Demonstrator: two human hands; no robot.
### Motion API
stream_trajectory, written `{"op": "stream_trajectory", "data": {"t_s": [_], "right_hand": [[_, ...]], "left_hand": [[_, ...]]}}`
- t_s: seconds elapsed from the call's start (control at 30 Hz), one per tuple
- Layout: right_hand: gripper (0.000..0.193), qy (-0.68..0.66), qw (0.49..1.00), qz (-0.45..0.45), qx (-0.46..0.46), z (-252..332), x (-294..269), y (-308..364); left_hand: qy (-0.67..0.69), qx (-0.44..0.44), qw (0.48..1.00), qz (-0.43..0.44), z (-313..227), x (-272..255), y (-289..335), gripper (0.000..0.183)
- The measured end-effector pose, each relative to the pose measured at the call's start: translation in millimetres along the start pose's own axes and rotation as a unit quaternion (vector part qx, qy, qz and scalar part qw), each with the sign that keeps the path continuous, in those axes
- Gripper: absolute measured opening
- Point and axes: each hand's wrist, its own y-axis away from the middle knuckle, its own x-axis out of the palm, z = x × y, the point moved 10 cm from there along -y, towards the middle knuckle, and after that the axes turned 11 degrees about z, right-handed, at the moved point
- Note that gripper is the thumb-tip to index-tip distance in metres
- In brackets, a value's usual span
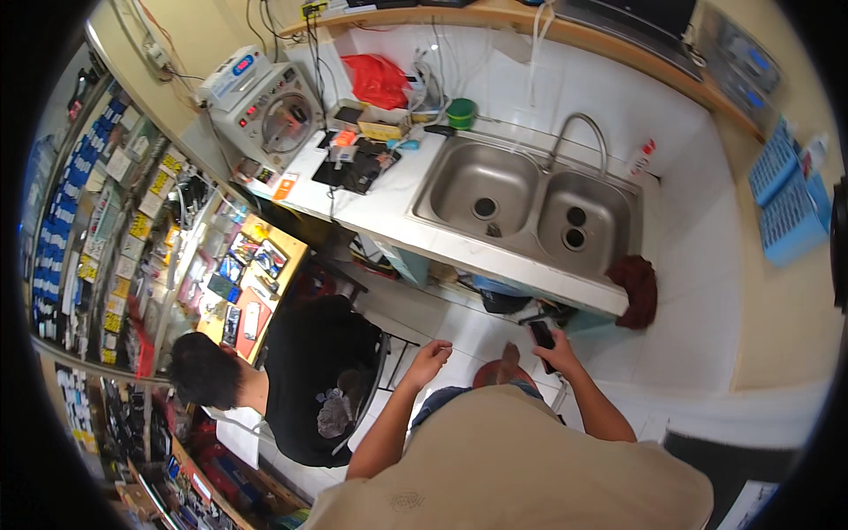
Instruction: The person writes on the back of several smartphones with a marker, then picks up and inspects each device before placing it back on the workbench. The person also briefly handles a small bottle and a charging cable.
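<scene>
My right hand (556, 353) is closed around a dark smartphone (541, 338), held low in front of my body at the right. To the left of it, my left hand (429, 362) hangs in the air over the floor with its fingers loosely curled in. Nothing shows in that hand, and it touches nothing. Beyond both hands is a counter with a steel double-bowl sink (481, 181), and both bowls show drains. A curved tap (583, 128) rises behind the right bowl. Below my hands, a bare foot (509, 360) shows near a red round object (488, 374).
A person in a black shirt (309, 371) sits at a cluttered workbench (283, 243) on my left. On the counter stand a machine with a round window (274, 115), a red bag (375, 79) and a green tub (460, 113). A dark red cloth (634, 287) hangs over the counter's right corner.
</scene>
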Motion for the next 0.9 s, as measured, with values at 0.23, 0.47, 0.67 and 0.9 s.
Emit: {"op": "stream_trajectory", "data": {"t_s": [0.23,0.47,0.67,0.9], "right_hand": [[0.084,0.016,0.894,0.409,-0.180,229.2,181.3,5.8],[0.047,0.156,0.807,0.329,-0.464,305.1,224.6,18.4],[0.036,0.201,0.881,0.286,-0.320,283.6,207.2,-71.4],[0.031,0.177,0.904,0.272,-0.278,326.1,195.8,-131.6]], "left_hand": [[0.386,0.092,0.916,-0.057,-53.4,15.0,25.1,0.057],[0.536,0.184,0.786,-0.247,-30.0,-70.5,81.1,0.051],[0.575,0.155,0.771,-0.225,-9.5,-104.9,85.2,0.049],[0.504,0.083,0.829,-0.229,-6.2,-141.3,62.1,0.046]]}}
